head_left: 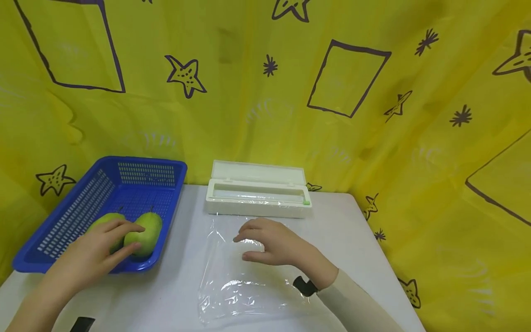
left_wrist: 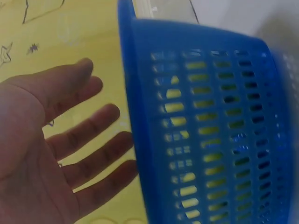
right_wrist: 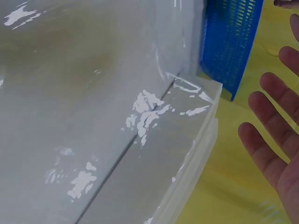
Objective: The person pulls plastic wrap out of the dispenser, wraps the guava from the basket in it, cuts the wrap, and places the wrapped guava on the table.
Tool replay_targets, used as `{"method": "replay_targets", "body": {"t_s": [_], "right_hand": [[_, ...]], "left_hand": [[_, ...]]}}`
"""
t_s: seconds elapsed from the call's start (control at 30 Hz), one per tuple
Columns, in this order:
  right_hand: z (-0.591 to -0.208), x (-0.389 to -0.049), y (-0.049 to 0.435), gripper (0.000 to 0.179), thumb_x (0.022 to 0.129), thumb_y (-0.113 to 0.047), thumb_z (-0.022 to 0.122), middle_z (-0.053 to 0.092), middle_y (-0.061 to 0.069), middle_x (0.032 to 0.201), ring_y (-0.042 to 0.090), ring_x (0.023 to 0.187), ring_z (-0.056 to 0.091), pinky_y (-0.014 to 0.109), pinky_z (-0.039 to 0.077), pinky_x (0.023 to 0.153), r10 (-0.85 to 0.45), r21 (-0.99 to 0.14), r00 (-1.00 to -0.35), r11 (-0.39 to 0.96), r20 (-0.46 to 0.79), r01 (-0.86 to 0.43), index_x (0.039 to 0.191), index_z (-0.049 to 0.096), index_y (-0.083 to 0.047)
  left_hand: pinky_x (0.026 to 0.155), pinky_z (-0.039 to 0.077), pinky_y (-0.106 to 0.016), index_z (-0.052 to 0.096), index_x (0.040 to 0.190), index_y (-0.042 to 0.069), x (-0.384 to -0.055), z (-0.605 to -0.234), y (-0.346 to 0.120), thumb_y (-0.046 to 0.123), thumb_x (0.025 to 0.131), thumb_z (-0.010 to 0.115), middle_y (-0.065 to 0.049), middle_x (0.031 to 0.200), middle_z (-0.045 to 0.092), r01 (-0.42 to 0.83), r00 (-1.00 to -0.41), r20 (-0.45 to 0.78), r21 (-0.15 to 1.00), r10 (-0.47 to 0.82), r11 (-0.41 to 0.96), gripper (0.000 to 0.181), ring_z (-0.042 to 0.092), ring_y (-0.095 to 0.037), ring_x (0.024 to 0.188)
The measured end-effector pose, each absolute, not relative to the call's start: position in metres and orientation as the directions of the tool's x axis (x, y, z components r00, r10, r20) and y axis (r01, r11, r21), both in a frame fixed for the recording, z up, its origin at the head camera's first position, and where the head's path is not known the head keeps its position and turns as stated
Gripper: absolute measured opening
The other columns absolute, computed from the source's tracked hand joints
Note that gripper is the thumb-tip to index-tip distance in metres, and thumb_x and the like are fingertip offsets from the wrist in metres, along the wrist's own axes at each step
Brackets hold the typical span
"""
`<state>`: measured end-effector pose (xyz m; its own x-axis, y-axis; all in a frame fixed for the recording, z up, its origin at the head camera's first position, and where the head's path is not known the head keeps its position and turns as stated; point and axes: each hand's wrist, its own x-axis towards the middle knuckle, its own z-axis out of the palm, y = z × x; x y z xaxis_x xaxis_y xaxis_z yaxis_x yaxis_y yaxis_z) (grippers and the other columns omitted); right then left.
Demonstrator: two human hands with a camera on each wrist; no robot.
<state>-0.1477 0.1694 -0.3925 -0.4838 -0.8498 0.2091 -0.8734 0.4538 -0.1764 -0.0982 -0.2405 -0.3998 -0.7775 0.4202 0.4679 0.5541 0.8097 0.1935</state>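
My left hand (head_left: pixel 97 246) hovers over the near side of a blue plastic basket (head_left: pixel 174 193), fingers loosely spread and gripping nothing. In the head view its fingertips overlap two green pears, the right pear (head_left: pixel 145 235) and the left pear (head_left: pixel 109 221), partly covered by the hand. From the left wrist, the open palm (left_wrist: pixel 28 135) shows with fingertips by the basket rim (left_wrist: pixel 131 93). My right hand (head_left: pixel 274 242) holds nothing and hangs above a clear sheet of plastic wrap (head_left: pixel 232 286), fingers relaxed. The sheet runs out from a white wrap dispenser (head_left: pixel 257 210).
The dispenser's lid (head_left: pixel 258 173) stands up at the back, and a green slider (head_left: pixel 306 202) sits at its right end. A white table (head_left: pixel 182 295) carries everything. Yellow cloth (head_left: pixel 249 92) with drawn stars hangs behind and to the right.
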Motion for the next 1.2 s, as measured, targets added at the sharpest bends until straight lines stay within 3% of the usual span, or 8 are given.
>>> {"method": "replay_targets", "body": {"t_s": [0.2,0.37,0.5,0.8,1.0,1.2], "right_hand": [[-0.391,-0.162,0.128,0.034,0.094,-0.040,0.068,0.066,-0.007,0.122,0.011,0.118,0.058,0.024,0.046,0.101,-0.873,-0.217,-0.444,0.403,0.200,-0.889,0.122,0.068,-0.022],[-0.393,-0.172,0.096,0.036,0.095,-0.041,0.066,0.064,-0.009,0.125,0.009,0.122,0.056,0.021,0.043,0.104,-0.886,-0.243,-0.434,0.390,0.162,-0.888,0.126,0.066,-0.023],[-0.397,-0.179,0.074,0.039,0.096,-0.044,0.064,0.064,-0.009,0.127,0.006,0.122,0.056,0.019,0.041,0.104,-0.894,-0.245,-0.422,0.380,0.148,-0.892,0.129,0.065,-0.024],[-0.403,-0.190,0.029,0.041,0.096,-0.045,0.064,0.062,-0.009,0.131,0.005,0.125,0.053,0.015,0.037,0.106,-0.902,-0.227,-0.415,0.383,0.118,-0.896,0.132,0.064,-0.025],[-0.402,-0.201,-0.004,0.044,0.096,-0.048,0.062,0.061,-0.009,0.133,0.006,0.125,0.052,0.016,0.037,0.107,-0.884,-0.199,-0.455,0.428,0.110,-0.881,0.134,0.062,-0.024],[-0.399,-0.212,-0.037,0.049,0.097,-0.047,0.060,0.055,-0.007,0.142,0.009,0.133,0.047,0.019,0.035,0.111,-0.863,-0.096,-0.499,0.492,0.083,-0.866,0.141,0.056,-0.025]], "left_hand": [[0.073,0.055,-0.053,0.072,0.110,0.010,-0.101,-0.406,-0.257,0.017,0.077,0.084,-0.007,0.108,0.065,0.483,-0.832,0.419,0.223,0.364,0.847,0.036,0.066,-0.032,0.090],[0.077,0.051,-0.062,0.070,0.114,0.007,-0.102,-0.412,-0.264,0.023,0.085,0.079,-0.018,0.116,0.064,0.390,-0.902,0.312,0.288,0.299,0.875,0.034,0.064,-0.046,0.098],[0.081,0.049,-0.066,0.069,0.119,0.008,-0.104,-0.417,-0.262,0.028,0.089,0.075,-0.023,0.121,0.061,0.332,-0.936,0.228,0.333,0.267,0.882,0.036,0.060,-0.050,0.106],[0.084,0.047,-0.069,0.068,0.123,0.010,-0.108,-0.420,-0.258,0.033,0.092,0.072,-0.026,0.123,0.063,0.288,-0.956,0.170,0.360,0.241,0.887,0.039,0.057,-0.051,0.112],[0.083,0.047,-0.069,0.069,0.120,0.011,-0.113,-0.422,-0.256,0.032,0.089,0.075,-0.024,0.119,0.065,0.284,-0.955,0.187,0.357,0.229,0.890,0.038,0.059,-0.050,0.110],[0.078,0.052,-0.062,0.066,0.118,0.005,-0.117,-0.426,-0.249,0.027,0.084,0.080,-0.025,0.111,0.066,0.312,-0.946,0.200,0.362,0.254,0.878,0.043,0.063,-0.044,0.100]]}}
